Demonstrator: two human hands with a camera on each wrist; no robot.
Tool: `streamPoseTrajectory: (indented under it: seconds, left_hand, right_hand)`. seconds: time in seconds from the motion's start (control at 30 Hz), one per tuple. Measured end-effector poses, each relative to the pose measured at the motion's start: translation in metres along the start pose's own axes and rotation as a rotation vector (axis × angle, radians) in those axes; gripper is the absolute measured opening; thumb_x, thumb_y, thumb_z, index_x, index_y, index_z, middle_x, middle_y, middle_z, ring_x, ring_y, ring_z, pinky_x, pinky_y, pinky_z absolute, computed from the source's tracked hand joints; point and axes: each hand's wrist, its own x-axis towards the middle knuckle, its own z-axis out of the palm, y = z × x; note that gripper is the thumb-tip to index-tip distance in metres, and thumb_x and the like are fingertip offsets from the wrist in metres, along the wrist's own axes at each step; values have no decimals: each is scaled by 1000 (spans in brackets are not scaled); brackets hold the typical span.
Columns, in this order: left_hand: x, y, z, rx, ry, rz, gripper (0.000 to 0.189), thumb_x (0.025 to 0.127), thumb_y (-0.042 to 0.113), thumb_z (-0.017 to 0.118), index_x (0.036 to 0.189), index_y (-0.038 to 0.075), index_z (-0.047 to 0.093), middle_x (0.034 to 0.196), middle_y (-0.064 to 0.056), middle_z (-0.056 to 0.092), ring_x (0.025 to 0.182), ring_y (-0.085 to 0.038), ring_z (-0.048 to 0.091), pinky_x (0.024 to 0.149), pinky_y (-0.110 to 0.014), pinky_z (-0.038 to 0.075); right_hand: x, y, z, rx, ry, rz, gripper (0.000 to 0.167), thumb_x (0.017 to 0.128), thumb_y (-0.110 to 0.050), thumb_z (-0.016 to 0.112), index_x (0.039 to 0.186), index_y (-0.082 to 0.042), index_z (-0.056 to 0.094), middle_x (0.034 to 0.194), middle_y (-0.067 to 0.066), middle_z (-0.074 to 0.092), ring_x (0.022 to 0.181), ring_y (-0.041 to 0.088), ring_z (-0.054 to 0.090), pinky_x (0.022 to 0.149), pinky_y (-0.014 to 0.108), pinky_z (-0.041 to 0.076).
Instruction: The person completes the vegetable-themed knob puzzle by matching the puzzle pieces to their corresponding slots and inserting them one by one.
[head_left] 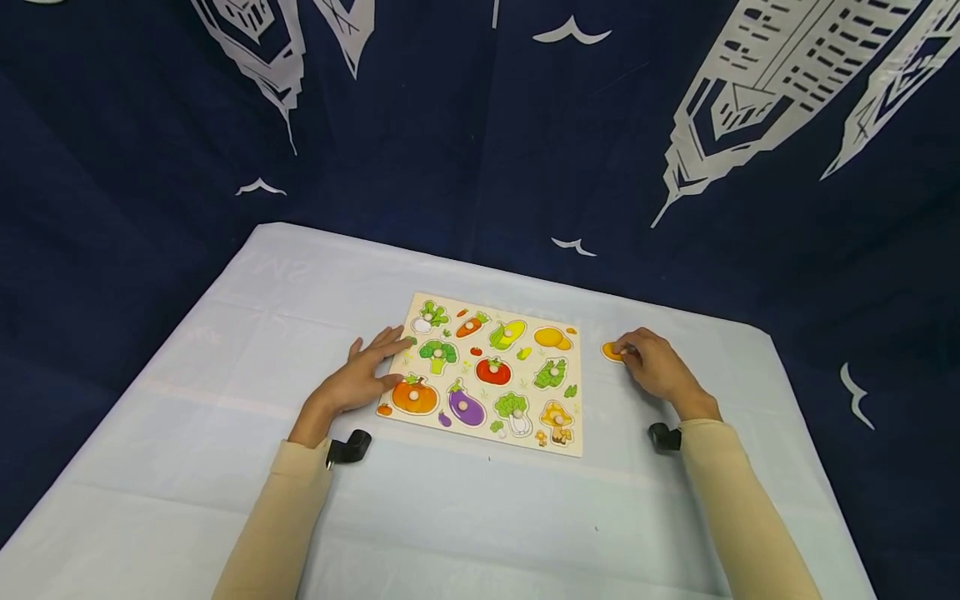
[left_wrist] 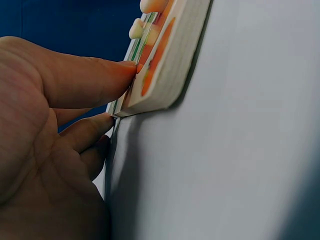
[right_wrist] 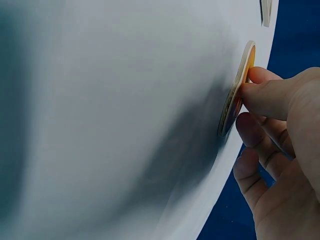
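A wooden vegetable puzzle board lies flat on the table. My left hand rests at its left edge, fingers spread over the side, with the thumb by the pumpkin piece. In the left wrist view the thumb touches the board's top near its corner. Right of the board, my right hand pinches a flat, rounded orange-yellow puzzle piece between thumb and finger. The right wrist view shows that piece tilted close over the tabletop, its knob hidden by the fingertips.
Knobbed pieces such as a tomato, an eggplant and a mushroom sit in the board. At its upper right is a yellow potato-shaped spot with no knob. A white cloth covers the table; a dark blue curtain hangs behind.
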Motion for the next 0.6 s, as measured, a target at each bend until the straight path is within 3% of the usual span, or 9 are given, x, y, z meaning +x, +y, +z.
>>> streamPoseTrajectory:
  seconds: [0.6]
  left_hand:
    - [0, -1, 1, 9, 12, 5, 61, 93, 4, 63, 150, 2, 42, 166, -16, 20, 156, -33, 4, 122, -56, -15]
  right_hand:
    - [-5, -1, -1, -3, 42, -60, 16, 94, 3, 61, 108, 0, 68, 111, 19, 64, 99, 33, 62, 90, 52, 53]
